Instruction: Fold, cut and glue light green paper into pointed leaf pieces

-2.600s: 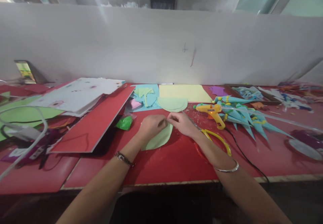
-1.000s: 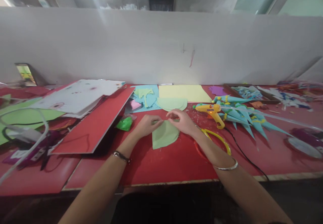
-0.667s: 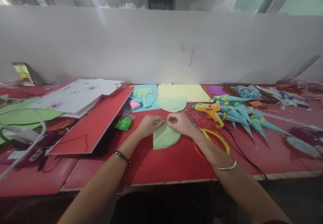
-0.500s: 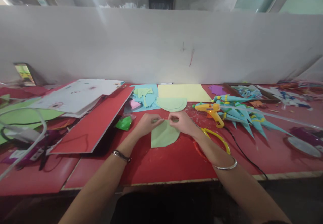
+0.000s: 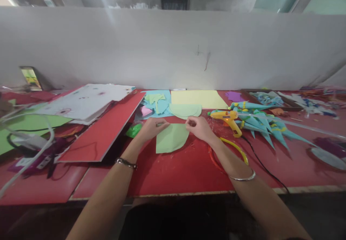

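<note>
Holding scraps point(image 5: 268, 98), a tray point(image 5: 293, 107) lies beyond hands point(image 5: 201, 128) pinching green paper point(image 5: 171, 139)

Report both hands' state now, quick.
Left hand: pinching the green paper's top edge.
Right hand: fingers curled at its right corner, grip unclear.

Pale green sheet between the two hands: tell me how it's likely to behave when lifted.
The pale green sheet looks thin and flat, so it's probably light for its size. With the left hand and right hand at its upper edge, the curved lower part may sag. Being flat, it seems unlikely to roll.
</note>
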`<state>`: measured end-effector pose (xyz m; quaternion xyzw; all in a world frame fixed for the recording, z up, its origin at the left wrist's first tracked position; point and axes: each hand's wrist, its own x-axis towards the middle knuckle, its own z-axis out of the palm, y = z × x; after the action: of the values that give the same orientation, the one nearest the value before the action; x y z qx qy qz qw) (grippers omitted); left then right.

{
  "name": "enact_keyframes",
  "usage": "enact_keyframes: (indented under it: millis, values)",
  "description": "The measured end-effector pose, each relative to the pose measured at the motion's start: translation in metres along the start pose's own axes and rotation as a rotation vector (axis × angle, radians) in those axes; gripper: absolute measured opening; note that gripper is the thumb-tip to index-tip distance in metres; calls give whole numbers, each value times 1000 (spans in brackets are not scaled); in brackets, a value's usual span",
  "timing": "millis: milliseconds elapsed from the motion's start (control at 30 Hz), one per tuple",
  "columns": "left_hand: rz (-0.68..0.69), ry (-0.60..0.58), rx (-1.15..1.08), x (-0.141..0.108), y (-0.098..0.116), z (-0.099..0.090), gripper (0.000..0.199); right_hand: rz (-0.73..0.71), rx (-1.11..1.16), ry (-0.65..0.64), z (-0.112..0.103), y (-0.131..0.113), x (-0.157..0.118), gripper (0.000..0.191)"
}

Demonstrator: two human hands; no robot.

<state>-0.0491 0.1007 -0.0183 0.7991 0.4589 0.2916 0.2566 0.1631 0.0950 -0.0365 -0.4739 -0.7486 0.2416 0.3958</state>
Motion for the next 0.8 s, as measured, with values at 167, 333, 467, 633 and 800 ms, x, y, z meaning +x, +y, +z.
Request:
enact_keyframes:
  millis: [167,333,467,633,800]
  values:
    - [-28,6,-38,1,-6,-2,31,32,17,28,-1,1,0,6]
    - [-91,167,-130,2,-18,-10,31,97,-28,181,-5,4,1,10]
    - [-113,205,-194,2,-17,-10,30,68,142,189,-3,1,2,7]
    - [-144,257,-261,3,-8,1,28,116,457,-36,2,-8,1,22]
    - [-179,307,-287,4,-6,8,30,85,542,-213,2,-12,0,27]
